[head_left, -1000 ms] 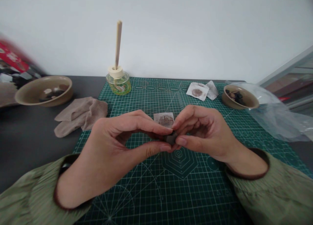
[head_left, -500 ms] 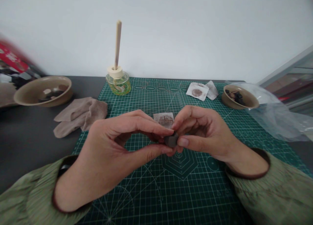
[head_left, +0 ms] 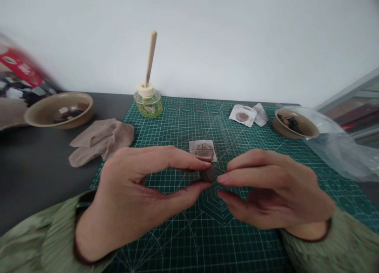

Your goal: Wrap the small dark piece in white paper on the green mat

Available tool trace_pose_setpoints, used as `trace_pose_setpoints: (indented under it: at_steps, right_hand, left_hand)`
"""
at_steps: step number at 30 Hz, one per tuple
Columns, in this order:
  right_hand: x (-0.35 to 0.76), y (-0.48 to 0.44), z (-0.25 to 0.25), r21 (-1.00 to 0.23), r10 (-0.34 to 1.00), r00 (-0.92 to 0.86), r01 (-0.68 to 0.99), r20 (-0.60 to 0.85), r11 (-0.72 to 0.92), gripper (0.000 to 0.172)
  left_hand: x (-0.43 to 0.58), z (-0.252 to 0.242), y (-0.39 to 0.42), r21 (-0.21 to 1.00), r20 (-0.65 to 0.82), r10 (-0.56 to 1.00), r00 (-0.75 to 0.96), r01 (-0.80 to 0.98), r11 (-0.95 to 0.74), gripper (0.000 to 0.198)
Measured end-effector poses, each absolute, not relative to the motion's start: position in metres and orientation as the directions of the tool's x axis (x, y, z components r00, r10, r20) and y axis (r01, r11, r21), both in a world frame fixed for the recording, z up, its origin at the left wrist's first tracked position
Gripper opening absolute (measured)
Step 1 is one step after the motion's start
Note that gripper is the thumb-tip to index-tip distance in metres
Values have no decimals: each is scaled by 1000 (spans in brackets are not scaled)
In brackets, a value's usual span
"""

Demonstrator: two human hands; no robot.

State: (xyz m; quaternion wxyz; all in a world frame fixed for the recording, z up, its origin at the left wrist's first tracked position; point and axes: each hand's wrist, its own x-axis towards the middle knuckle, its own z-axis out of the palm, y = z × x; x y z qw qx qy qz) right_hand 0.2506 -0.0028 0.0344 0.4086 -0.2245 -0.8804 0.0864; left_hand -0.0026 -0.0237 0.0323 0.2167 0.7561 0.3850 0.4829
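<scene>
A small dark grey-brown piece with a rounded edge (head_left: 207,173) is pinched between the thumb and fingers of my left hand (head_left: 145,186). Its exact kind is unclear. Just right of the piece, my right hand (head_left: 272,190) holds nothing; its thumb and fingertips are parted, with a narrow gap to the piece. Behind my left fingertips, a small white square packet with a brown round patch (head_left: 203,149) lies on the green cutting mat (head_left: 183,130), its lower edge partly covered.
Two similar white packets (head_left: 242,115) lie at the back right. Beside them stands a tan bowl of dark pieces (head_left: 296,127) near clear plastic (head_left: 340,146). On the left are a larger tan bowl (head_left: 59,111), a brown cloth (head_left: 103,140) and a glass diffuser bottle with sticks (head_left: 148,103).
My right hand has let go of the dark piece and drawn back to the right, turning palm down. My left hand still grips the piece. The view has shifted slightly.
</scene>
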Motion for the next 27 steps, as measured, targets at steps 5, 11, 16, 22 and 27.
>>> trace_pose_setpoints:
  at_steps: [5,11,16,22,27]
  right_hand:
    - [247,-7,34,-238,416,-576,361,703,902,14]
    - [244,-4,30,-291,430,-533,327,728,899,29]
    - [247,-8,36,-294,449,-563,348,694,890,37]
    - [245,-8,33,-308,455,-521,346,722,886,37]
    - [250,-12,37,-276,457,-562,379,690,883,48]
  left_hand:
    - [-2,34,-26,707,539,807,241,391,-589,17]
    - [-3,33,-26,731,524,823,220,380,-567,18]
    - [-2,33,-24,761,503,838,211,351,-545,21]
    - [-4,33,-25,781,488,846,217,324,-534,24]
    - [-2,33,-24,831,451,869,203,258,-492,31]
